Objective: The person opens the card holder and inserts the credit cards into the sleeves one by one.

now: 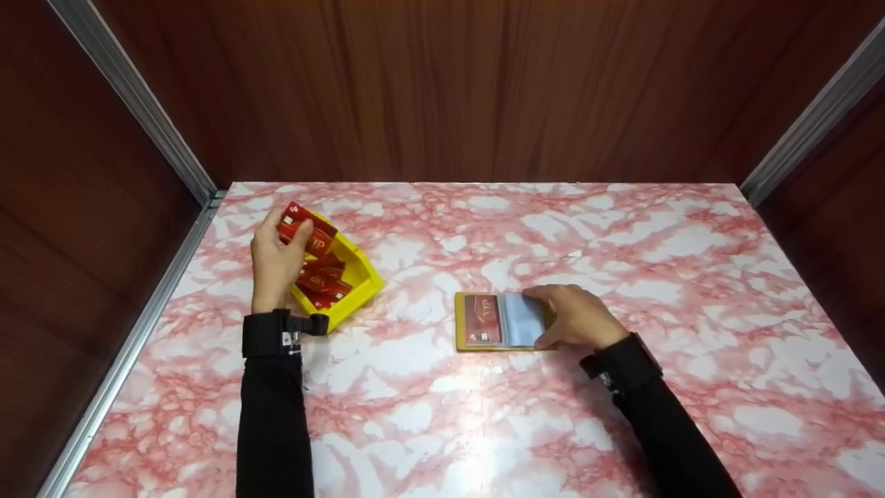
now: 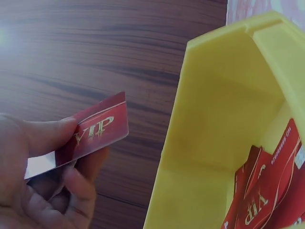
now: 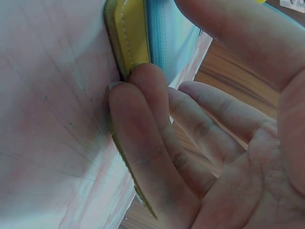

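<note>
My left hand [image 1: 275, 261] pinches a red VIP card [image 2: 102, 126] between thumb and fingers, over the far left part of a yellow bin [image 1: 363, 280]. Several more red cards [image 1: 325, 280] lie loosely in that bin. Right of the bin, a yellow card holder [image 1: 460, 325] lies spread on the table. A red VIP card [image 1: 480, 319] sits in its left sleeve, and bluish clear sleeves [image 1: 523, 321] stand beside it. My right hand [image 1: 581, 315] holds the holder's right end, fingertips at the yellow cover [image 3: 133, 33] and thumb near the sleeves.
The table [image 1: 429, 415] has a pink and white marbled top. Dark wood-grain panels [image 1: 484, 90] rise behind it and at both sides, with metal corner posts [image 1: 148, 104].
</note>
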Demonstrator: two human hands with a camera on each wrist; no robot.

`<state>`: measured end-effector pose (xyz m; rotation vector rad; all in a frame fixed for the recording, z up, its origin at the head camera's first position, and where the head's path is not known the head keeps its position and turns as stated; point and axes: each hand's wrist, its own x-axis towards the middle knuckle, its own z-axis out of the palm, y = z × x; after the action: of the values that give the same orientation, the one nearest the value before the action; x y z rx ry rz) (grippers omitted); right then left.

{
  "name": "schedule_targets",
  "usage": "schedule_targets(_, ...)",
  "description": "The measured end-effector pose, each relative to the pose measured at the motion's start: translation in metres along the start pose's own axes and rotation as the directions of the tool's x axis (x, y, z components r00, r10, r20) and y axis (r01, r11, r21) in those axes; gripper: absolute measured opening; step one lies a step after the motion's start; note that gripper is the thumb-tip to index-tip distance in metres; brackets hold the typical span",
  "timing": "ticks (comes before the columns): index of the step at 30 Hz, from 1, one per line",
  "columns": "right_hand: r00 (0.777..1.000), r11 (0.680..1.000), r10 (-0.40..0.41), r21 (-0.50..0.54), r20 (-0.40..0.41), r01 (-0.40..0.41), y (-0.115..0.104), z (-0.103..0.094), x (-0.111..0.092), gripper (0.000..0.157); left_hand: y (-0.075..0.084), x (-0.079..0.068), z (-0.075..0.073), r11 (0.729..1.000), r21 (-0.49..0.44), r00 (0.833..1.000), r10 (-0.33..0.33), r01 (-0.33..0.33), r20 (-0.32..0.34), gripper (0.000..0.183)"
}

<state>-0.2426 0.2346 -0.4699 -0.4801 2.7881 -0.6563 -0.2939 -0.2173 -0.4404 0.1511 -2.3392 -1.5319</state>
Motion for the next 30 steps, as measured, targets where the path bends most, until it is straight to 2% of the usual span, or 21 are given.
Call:
schedule_targets(2, 1.000, 1.000, 0.009, -0.006, 0.002, -0.009, 0.000, 0.000, 0.001, 0.088, 0.001, 0.000, 0.000, 0.999, -0.031, 1.000, -0.016, 0.017, 0.021, 0.036)
schedule_targets(5, 1.000, 1.000, 0.013, -0.016, 0.004, -0.013, 0.000, 0.000, 0.002, 0.089, 0.002, 0.000, 0.001, 0.999, -0.027, 0.999, -0.031, 0.032, 0.033, 0.036)
schedule_targets(8, 1.000, 1.000, 0.013, -0.014, 0.004, -0.013, 0.000, 0.000, 0.002, 0.089, 0.001, 0.000, 0.002, 1.000, -0.006, 0.999, -0.030, 0.030, 0.013, 0.038)
schedule_targets(12, 1.000, 1.000, 0.014, -0.009, 0.006, -0.014, 0.000, 0.000, 0.002, 0.090, -0.001, 0.001, 0.005, 1.000, -0.018, 0.996, 0.024, -0.026, -0.090, 0.032)
schedule_targets(15, 1.000, 1.000, 0.012, -0.006, 0.007, -0.012, 0.000, 0.000, 0.002, 0.090, -0.003, 0.002, 0.007, 0.996, -0.006, 0.976, 0.088, -0.091, -0.198, 0.029)
schedule_targets(18, 1.000, 1.000, 0.006, -0.005, 0.004, -0.006, 0.000, 0.000, 0.002, 0.089, -0.004, 0.003, 0.007, 0.992, -0.006, 0.963, 0.124, -0.129, -0.241, 0.027)
schedule_targets(21, 1.000, 1.000, 0.004, -0.002, 0.002, -0.004, -0.001, 0.001, 0.000, 0.088, -0.003, 0.002, 0.008, 0.993, 0.015, 0.971, 0.121, -0.121, -0.206, 0.026)
schedule_targets(24, 1.000, 1.000, 0.005, -0.004, 0.000, -0.005, -0.001, 0.001, 0.000, 0.088, 0.000, 0.001, 0.008, 0.996, 0.054, 0.988, 0.072, -0.065, -0.139, 0.028)
schedule_targets(27, 1.000, 1.000, 0.012, -0.003, 0.002, -0.012, -0.001, 0.001, 0.000, 0.089, 0.003, 0.001, 0.008, 0.998, 0.066, 0.996, 0.020, -0.014, -0.090, 0.031)
schedule_targets(30, 1.000, 1.000, 0.006, -0.010, 0.000, -0.006, -0.001, 0.000, 0.001, 0.088, 0.006, -0.001, 0.008, 0.999, 0.051, 0.995, 0.005, 0.000, -0.095, 0.036)
